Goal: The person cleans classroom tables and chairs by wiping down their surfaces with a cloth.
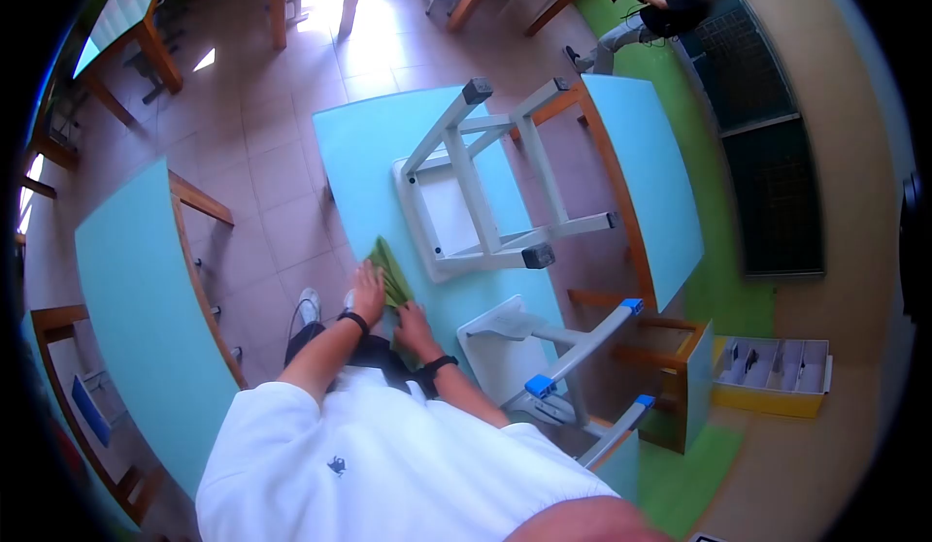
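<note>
A green cloth (390,272) lies bunched at the near edge of the light-blue tabletop (359,159). My left hand (369,293) holds its left side, fingers closed against the fabric. On the cloth's lower end is my right hand (415,330), its fingers curled round the fabric and partly hidden. Just beyond the cloth, an upturned grey-white stool (432,212) rests seat-down on the tabletop with its legs in the air. Closer to my right arm sits a second upturned stool (505,348) with blue leg caps.
Another light-blue table (136,280) stands to my left, and one more (641,173) beyond the stools. A person (670,13) stands near the chalkboard (772,183). A yellow-and-white divided box (772,372) is at the right. More tables line the far side.
</note>
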{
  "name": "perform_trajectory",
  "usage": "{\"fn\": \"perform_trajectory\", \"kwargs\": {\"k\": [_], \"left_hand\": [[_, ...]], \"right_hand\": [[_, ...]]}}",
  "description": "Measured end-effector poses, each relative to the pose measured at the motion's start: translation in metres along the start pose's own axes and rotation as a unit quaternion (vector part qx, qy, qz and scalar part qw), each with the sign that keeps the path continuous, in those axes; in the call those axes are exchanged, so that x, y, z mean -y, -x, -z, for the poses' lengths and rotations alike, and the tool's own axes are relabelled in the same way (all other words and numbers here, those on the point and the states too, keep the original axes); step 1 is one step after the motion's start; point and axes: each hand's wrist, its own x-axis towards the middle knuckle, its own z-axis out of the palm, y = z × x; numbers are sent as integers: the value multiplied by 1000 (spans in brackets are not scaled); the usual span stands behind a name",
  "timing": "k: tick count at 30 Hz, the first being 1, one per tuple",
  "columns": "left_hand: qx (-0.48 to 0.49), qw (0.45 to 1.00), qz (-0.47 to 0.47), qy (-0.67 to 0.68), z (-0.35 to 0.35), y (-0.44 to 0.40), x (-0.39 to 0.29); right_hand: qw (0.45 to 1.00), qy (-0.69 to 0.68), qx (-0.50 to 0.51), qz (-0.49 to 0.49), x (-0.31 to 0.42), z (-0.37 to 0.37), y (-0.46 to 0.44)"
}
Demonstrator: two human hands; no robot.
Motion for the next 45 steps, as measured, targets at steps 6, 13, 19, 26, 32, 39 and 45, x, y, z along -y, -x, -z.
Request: {"fn": "perform_trajectory", "kwargs": {"k": [6, 13, 19, 26, 32, 39, 45], "left_hand": [[-43, 989, -134, 46, -16, 34, -20], [13, 994, -107, 14, -18, 6, 5], [4, 998, -58, 13, -15, -47, 53], [93, 994, 42, 36, 61, -112, 130], [-97, 991, 41, 86, 32, -141, 160], [-98, 979, -81, 162, 14, -102, 140], [-18, 991, -104, 83, 44, -139, 165]], "right_hand": [[1000, -18, 8, 3, -9, -5, 25], [998, -29, 56, -16, 4, -5, -18], [999, 38, 38, 5, 64, -13, -100], [997, 65, 34, -8, 108, 8, -179], [995, -30, -73, 56, 114, 6, -223], [992, -23, -111, -48, 92, -12, -173], [978, 11, -14, -206, 101, 5, -225]]}}
